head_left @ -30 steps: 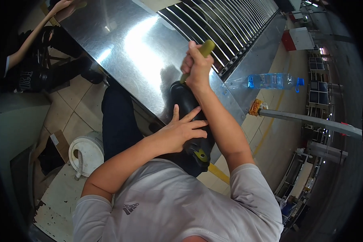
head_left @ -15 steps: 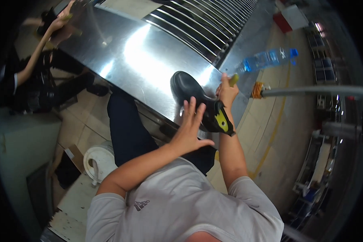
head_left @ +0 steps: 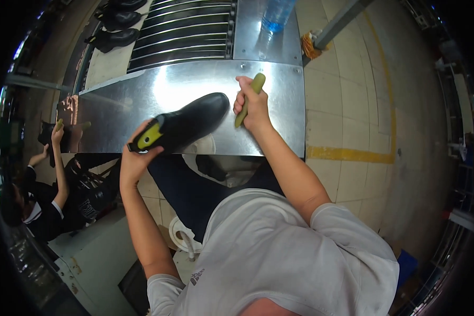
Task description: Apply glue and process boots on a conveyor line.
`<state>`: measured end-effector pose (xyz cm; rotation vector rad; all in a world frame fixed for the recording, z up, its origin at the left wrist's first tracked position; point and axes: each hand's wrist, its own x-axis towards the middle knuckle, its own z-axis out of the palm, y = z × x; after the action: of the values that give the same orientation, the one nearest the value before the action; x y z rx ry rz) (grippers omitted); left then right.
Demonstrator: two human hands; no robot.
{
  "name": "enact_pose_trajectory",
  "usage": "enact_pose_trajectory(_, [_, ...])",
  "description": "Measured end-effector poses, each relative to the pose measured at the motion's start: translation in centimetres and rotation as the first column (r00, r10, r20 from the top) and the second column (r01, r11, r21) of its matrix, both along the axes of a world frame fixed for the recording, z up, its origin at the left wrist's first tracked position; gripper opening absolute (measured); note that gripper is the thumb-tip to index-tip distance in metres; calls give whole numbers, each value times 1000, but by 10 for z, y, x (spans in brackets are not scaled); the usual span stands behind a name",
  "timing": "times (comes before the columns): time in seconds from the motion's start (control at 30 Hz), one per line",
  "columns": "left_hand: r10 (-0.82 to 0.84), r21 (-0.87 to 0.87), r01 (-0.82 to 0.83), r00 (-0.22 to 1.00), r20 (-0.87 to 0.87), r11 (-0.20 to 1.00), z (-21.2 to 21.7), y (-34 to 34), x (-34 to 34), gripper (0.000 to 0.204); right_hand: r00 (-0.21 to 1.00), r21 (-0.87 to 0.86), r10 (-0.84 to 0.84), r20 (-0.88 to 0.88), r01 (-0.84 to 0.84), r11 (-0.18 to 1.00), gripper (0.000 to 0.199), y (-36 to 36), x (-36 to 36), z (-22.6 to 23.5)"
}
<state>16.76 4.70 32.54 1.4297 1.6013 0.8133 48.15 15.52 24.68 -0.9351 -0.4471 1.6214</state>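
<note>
A black ankle boot (head_left: 195, 116) with a yellow-green patch at its opening lies tilted over the front of the steel table, toe toward the upper right. My left hand (head_left: 133, 164) is closed around its ankle end, thumb on the near side. To the right of the toe, my right hand (head_left: 256, 109) grips an olive-green stick-like piece (head_left: 258, 81), which pokes out above and below the fist. The stick and the boot are apart. Part of the boot's ankle is hidden by my left fingers.
Beyond the steel table (head_left: 105, 118) runs a slatted metal rack (head_left: 184, 37). More black shoes (head_left: 116, 39) stand at its left. A blue-tinted plastic bottle (head_left: 276, 16) and a grey pole (head_left: 347, 23) are at the far right. A co-worker's hand (head_left: 58, 134) holds a similar green piece.
My left hand, spread beside the boot before, now grips its ankle end. The boot has swung round, toe from upper left to upper right. The right hand is clear of it. My view has turned.
</note>
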Motion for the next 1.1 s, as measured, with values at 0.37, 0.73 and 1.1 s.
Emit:
enact_pose_trajectory(0.37, [-20, 523, 374, 827, -562, 765, 10, 22, 147, 78, 939, -43, -258, -227, 255, 966, 28, 35, -5, -16])
enact_pose_trajectory(0.73, [-49, 173, 459, 431, -901, 871, -44, 66, 165, 64, 969, -43, -246, -23, 245, 969, 26, 12, -31, -6])
enact_pose_trajectory(1.1, [-13, 293, 514, 510, -860, 806, -61, 75, 154, 63, 997, -119, -77, 9, 78, 990, 29, 29, -26, -4])
